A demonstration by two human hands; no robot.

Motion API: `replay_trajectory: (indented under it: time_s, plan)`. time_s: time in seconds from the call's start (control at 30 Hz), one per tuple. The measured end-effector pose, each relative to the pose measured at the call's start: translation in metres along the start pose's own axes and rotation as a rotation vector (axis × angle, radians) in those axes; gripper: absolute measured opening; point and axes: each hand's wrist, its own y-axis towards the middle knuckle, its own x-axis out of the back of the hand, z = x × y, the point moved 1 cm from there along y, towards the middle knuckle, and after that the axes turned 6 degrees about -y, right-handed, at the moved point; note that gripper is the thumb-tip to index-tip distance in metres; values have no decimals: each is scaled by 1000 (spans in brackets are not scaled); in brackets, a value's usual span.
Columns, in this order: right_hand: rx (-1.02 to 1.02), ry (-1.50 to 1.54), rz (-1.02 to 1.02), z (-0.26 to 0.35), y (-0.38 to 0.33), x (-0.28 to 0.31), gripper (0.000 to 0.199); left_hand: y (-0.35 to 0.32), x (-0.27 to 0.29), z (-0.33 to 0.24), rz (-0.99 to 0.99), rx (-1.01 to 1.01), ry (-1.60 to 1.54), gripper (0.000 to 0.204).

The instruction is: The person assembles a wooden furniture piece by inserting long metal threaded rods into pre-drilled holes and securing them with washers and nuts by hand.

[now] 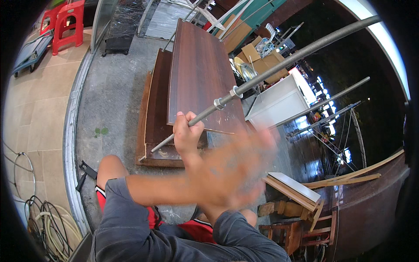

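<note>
At the far left, a red plastic stool (70,27) stands near a flat blue-grey trolley (31,53) on beige floor tiles (50,113); coiled cables (51,225) lie below, toward the lower edge. A metal floor track (72,153) divides the tiles from grey concrete (111,78), on which lies a small sprig of green leaves (101,131).

At centre, dark brown panels (200,65) lie in an uneven stack, the uppermost set askew. Above them, the right hand (187,131) is closed in a fist around a long threaded rod (270,72), near its lower end. The rod runs obliquely from just beyond the fist to the upper right; two metal nuts (219,104), a short gap apart, sit on it beyond the hand. The left forearm crosses over the right one, and the left hand (231,172), strongly blurred, extends to the right below the rod, digits apparently spread, with no held object distinguishable.

Farther right, open cardboard boxes (276,60) rest behind a shallow white box-like piece (279,101). A second rod (323,102) slants upward beside it. At the lower right, a white-topped board (293,187) lies tilted over wooden blocks (286,209).
</note>
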Motion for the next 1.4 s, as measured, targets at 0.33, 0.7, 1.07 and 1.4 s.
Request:
replay_trajectory:
  time_s: [0.33,0.7,1.07,1.4]
  plan:
    - [42,-30,22,2,2,-9,44,-2,19,-16,-16,130,-92,84]
    - [49,-75,10,-6,2,-12,42,0,25,-12,-53,60,98,82]
    - [187,-486,-26,53,-20,-27,42,4,38,1,-138,92,128,86]
    - [-60,-321,-6,69,-17,-28,42,8,43,-9,-86,84,57,89]
